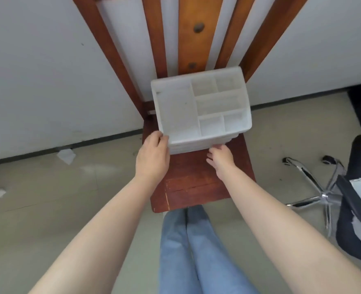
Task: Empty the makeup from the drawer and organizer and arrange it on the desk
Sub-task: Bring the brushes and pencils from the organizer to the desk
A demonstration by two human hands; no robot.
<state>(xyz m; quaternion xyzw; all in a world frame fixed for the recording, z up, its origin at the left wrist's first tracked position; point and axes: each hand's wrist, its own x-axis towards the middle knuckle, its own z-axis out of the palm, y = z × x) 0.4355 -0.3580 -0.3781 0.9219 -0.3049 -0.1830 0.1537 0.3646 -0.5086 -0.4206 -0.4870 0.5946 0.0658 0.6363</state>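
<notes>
While it sits on the seat of a wooden chair, the white organizer lies at twelve o'clock from both hands. At its seven o'clock corner the left hand grips the rim, fingers curled. Its front edge meets the fingertips of the right hand, which are relaxed and apart.

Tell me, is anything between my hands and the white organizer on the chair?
Nothing visible. The left hand already holds the organizer at its near left corner, and the right hand is at its near front edge.
</notes>
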